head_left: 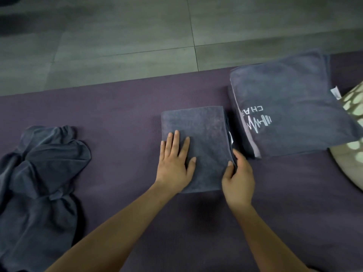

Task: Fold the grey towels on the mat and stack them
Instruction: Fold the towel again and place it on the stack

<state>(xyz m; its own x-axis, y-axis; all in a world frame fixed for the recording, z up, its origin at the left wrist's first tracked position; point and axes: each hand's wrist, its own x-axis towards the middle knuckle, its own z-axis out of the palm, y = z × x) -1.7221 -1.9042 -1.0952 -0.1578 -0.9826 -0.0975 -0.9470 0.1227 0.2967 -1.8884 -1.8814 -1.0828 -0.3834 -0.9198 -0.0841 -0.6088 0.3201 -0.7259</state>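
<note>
Head view is looking down on a purple mat (121, 107) lying across a grey tiled floor (117, 36). A folded grey towel (204, 130) is sitting near the middle of the mat. The left hand (174, 161) is lying flat and open on the towel's near left part, fingers spread, pressing down and gripping nothing. The right hand (238, 175) is pinching the towel's right edge near its lower corner, thumb on top and fingers curling around the layered side. Just beside that towel on the right, a stack of folded towels (290, 107) is resting on the mat, its top one showing white lettering and a white zigzag mark, with a small white tag (335, 93) sticking out at the far right edge. Well apart on the left, a crumpled towel (39, 177) is lying unfolded in a heap on the mat. A patterned cushion (351, 134) is showing at the right edge, touching the stack's right side.
</note>
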